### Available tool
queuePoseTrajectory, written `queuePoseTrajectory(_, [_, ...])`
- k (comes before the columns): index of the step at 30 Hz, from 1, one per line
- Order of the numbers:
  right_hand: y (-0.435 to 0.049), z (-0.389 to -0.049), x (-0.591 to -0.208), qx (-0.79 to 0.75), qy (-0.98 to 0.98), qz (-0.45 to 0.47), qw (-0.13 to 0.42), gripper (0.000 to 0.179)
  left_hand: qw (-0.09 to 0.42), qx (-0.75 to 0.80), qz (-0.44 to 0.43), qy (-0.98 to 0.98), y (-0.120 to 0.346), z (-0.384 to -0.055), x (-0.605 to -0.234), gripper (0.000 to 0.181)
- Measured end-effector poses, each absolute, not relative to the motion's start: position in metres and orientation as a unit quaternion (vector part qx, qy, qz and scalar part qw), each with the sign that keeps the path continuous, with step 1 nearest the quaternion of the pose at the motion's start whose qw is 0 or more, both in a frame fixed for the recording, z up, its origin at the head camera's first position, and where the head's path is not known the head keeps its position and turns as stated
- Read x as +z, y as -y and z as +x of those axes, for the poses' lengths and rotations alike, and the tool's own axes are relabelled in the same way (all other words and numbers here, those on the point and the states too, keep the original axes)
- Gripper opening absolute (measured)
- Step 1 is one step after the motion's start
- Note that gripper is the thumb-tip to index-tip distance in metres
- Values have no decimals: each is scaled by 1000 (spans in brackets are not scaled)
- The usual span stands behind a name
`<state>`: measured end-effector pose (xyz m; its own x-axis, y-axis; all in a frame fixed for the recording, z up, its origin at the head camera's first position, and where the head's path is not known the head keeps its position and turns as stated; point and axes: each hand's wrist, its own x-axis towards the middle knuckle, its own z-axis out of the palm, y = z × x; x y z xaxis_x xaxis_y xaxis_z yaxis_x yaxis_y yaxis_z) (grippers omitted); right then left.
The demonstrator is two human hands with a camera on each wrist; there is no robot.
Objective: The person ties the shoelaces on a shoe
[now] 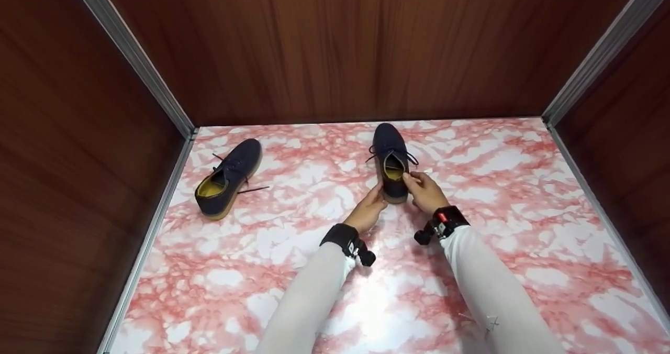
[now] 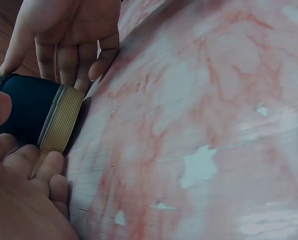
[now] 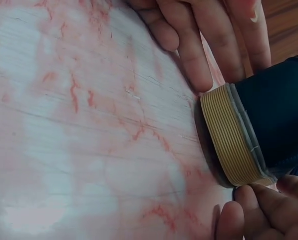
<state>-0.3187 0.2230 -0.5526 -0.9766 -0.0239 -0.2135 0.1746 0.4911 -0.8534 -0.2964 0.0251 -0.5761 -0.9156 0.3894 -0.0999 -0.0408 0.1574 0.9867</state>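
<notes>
A navy lace-up shoe lies sole down near the back wall, toe pointing away, its yellow insole showing. Dark laces stick out in loops on both its sides. My left hand holds the heel from the left, fingers along the ribbed tan sole in the left wrist view. From the right, my right hand grips the heel, with its thumb at the collar. A matching shoe stands apart at the left, toe angled to the back right, one lace end trailing on the surface.
The surface is red-and-white marbled and glossy. Dark wood-grain panels enclose it at the back, left and right, with metal strips along the side edges. Black wrist straps with small cameras sit over white sleeves.
</notes>
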Motion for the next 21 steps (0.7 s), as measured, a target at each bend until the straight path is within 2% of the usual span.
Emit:
queuePoseTrajectory(8, [-226,-318,-556,-569,-813,44,118,78,156,630,105,-753,-15,-282,-581,63])
queuePoseTrajectory(15, [-236,-315,-558,-664,-732,74,130,79,158,628,131,-751,0,-269,-580,59])
queuePoseTrajectory(21, [-237,-313,-558,-707,-689,85,132,71,158,625,142,-751,26,-254,-576,56])
